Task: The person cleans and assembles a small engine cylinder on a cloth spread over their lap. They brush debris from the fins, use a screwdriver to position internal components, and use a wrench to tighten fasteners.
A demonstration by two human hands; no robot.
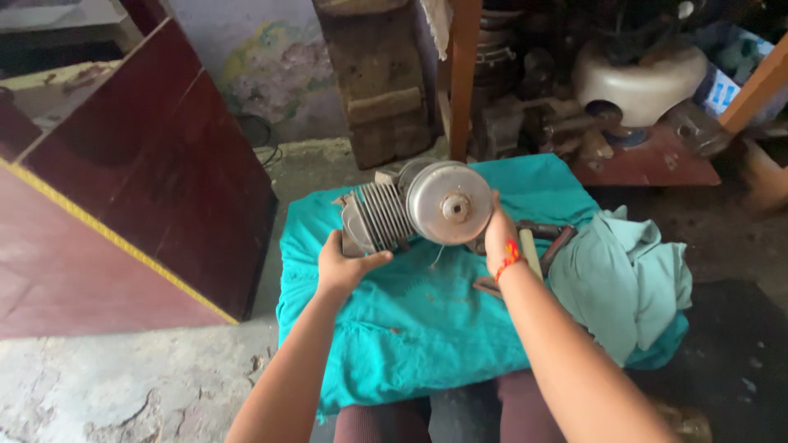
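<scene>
Small engine (410, 209) gripped between left hand (343, 267) and right hand (499, 234) fingers

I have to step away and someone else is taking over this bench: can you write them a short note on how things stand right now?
Left hand: grips the finned cylinder end of the small engine.
Right hand: holds the side by the round metal cover.
The engine is held just above the teal cloth, cover facing up toward the camera.
Hand tools lie on the cloth behind the right wrist; a paler cloth is bunched at the right.
Done: cover is in place, nothing visibly taken apart.
Left: cannot tell from this view.
</scene>
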